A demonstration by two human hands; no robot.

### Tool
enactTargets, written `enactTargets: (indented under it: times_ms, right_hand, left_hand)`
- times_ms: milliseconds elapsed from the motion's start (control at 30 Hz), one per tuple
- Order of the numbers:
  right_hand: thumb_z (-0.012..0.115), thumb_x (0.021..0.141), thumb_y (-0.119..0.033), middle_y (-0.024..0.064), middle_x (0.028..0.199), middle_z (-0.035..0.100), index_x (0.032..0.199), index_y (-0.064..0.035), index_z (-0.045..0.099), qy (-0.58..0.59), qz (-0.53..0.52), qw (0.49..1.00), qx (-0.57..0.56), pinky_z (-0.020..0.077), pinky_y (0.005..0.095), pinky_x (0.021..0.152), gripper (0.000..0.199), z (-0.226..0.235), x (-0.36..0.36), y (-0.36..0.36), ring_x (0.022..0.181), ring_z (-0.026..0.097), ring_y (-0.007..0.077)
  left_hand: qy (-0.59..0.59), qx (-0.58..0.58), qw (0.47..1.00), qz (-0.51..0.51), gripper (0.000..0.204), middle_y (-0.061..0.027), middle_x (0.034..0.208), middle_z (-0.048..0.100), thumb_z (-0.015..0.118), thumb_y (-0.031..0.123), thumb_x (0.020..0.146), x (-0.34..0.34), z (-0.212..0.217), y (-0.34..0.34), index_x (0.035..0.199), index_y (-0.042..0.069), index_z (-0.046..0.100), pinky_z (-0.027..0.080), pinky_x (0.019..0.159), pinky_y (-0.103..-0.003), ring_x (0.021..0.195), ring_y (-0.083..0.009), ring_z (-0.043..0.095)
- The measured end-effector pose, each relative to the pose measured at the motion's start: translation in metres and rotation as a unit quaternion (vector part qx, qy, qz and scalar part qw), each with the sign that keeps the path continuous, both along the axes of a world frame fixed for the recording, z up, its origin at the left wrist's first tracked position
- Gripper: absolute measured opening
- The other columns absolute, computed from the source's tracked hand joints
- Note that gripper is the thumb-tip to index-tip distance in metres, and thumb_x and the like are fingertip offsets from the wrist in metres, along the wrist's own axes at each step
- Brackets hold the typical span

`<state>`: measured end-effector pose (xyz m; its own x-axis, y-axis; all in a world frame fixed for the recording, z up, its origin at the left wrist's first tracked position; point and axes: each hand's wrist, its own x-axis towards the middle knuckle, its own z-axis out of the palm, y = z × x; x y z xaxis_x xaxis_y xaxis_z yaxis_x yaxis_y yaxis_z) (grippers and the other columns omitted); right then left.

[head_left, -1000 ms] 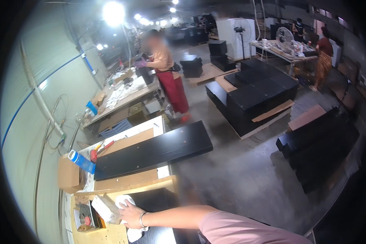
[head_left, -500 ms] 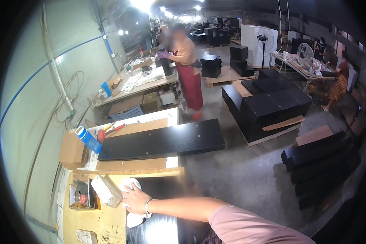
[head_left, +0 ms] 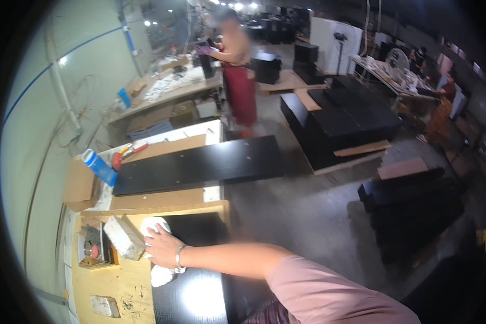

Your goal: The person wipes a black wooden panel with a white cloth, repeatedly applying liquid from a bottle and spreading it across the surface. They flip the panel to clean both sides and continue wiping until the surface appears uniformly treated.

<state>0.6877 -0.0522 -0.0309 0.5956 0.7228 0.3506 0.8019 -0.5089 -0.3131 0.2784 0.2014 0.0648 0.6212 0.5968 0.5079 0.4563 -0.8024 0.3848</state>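
Note:
My right hand (head_left: 164, 249) presses down on a bunched white cloth (head_left: 163, 276), fingers spread over it. Beneath lies a black wood-grain panel (head_left: 197, 229) on a yellowish bench (head_left: 92, 286); bright light glares off its near part. The cloth sits at the panel's left edge and shows above and below my hand. Just left of my fingers stands a worn, pale block-shaped package (head_left: 123, 237). My right arm reaches in from the lower right, a bangle at its wrist. My left hand is out of view.
Left is an open box (head_left: 94, 251) of dark items; a smaller pale block (head_left: 105, 306) lies nearer. Beyond are a long black panel (head_left: 200, 164), a blue bottle (head_left: 99, 167) and a carton (head_left: 81, 183). Black panel stacks (head_left: 351, 121) stand right; a co-worker (head_left: 237, 70) stands ahead.
The whole view has shifted, so the scene sits further left and higher. My right hand stays on the cloth at nearly the same spot. The co-worker ahead has straightened a little.

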Motion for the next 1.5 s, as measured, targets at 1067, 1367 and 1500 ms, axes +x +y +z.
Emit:
enactTargets:
  times_ms: [1067,1367,1500]
  right_hand:
    - [0.057,0.087,-0.031,0.0209,0.137,0.059,0.126,-0.0049,0.064,0.007,0.406,0.827,0.39,0.0343,0.0614,0.111,0.047,-0.041,0.075,0.025,0.133,0.048,0.0424]
    - [0.054,0.089,-0.032,0.0244,0.144,0.053,0.135,-0.0042,0.059,-0.025,0.379,0.845,0.377,0.03,0.0622,0.115,0.054,-0.037,0.08,0.015,0.138,0.044,0.0427]
    - [0.054,0.089,-0.033,0.0245,0.146,0.051,0.137,-0.0031,0.057,-0.006,0.397,0.841,0.368,0.0296,0.0618,0.115,0.057,-0.037,0.083,0.016,0.139,0.043,0.0428]
  left_hand:
    - [0.219,-0.074,0.965,-0.123,0.052,-0.0271,0.132,0.056,0.064,0.018,0.095,0.279,-0.05,-0.2,0.139,-0.004,0.05,0.042,0.107,-0.048,0.122,-0.0425,0.054]
    - [0.228,-0.047,0.965,-0.124,0.054,-0.0276,0.132,0.056,0.064,0.014,0.092,0.283,-0.051,-0.196,0.14,-0.003,0.049,0.041,0.107,-0.05,0.122,-0.0434,0.053]
    - [0.252,-0.044,0.96,-0.116,0.056,-0.0275,0.132,0.055,0.064,0.014,0.091,0.28,-0.051,-0.193,0.142,-0.003,0.047,0.04,0.108,-0.05,0.123,-0.0433,0.052]
